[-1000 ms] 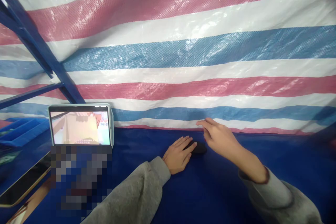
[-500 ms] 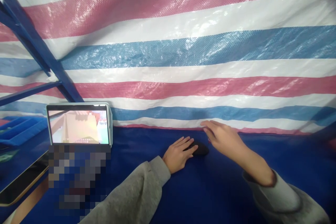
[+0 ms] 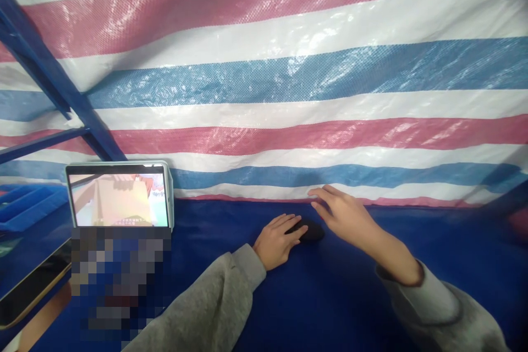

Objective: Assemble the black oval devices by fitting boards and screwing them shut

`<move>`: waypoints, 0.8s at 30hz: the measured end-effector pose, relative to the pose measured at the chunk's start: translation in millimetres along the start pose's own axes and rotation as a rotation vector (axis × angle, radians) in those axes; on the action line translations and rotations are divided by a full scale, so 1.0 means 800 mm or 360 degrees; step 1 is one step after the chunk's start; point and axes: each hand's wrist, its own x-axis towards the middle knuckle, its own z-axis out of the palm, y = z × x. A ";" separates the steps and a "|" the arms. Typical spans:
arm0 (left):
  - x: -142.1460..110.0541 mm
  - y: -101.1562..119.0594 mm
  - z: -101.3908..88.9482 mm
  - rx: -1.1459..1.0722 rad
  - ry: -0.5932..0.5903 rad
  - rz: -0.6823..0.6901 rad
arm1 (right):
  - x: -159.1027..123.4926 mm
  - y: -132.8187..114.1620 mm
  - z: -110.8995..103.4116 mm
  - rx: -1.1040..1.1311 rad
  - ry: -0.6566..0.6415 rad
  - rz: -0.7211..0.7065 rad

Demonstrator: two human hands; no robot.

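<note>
A black computer mouse [image 3: 311, 230], or a dark rounded object shaped like one, lies on the blue tabletop. My left hand [image 3: 279, 237] rests against its left end, with fingers stretched out and the fingertips lying over it rather than wrapped round it. Above and to the right, my right hand [image 3: 339, 213] hovers in the air. Its fingers are loosely bent, thumb and forefinger are apart, and nothing shows between them. Both arms wear grey sleeves.
A tablet [image 3: 119, 198] in a pale case stands at the left, its screen lit. Before it, another person's hand is partly seen near a phone [image 3: 35, 286]. Blue trays [image 3: 33, 206] sit at far left. A striped tarp [image 3: 289, 137] and blue frame bar [image 3: 61, 82] border the table.
The whole view has shifted slightly, so most things sit a little further left. The picture on the tablet has changed. Both hands keep nearly the same pose.
</note>
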 end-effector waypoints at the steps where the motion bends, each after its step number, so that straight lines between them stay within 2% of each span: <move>1: 0.000 0.000 0.001 -0.0003 -0.0006 -0.0003 | 0.000 0.000 0.000 0.0031 -0.0004 0.0002; 14: -0.001 -0.004 0.001 -0.0020 0.0004 -0.0001 | -0.001 0.002 -0.008 0.0264 0.0034 -0.0005; 19: 0.000 -0.002 -0.001 -0.0052 0.0002 -0.0029 | -0.003 0.005 -0.020 0.0449 0.0081 0.0011; 21: 0.000 -0.004 -0.001 -0.0104 0.0003 -0.0082 | -0.005 0.006 -0.028 0.0616 0.0006 0.0020; 24: -0.002 -0.009 0.000 -0.0215 -0.0015 -0.0172 | -0.011 0.008 -0.035 0.0830 -0.0261 0.0008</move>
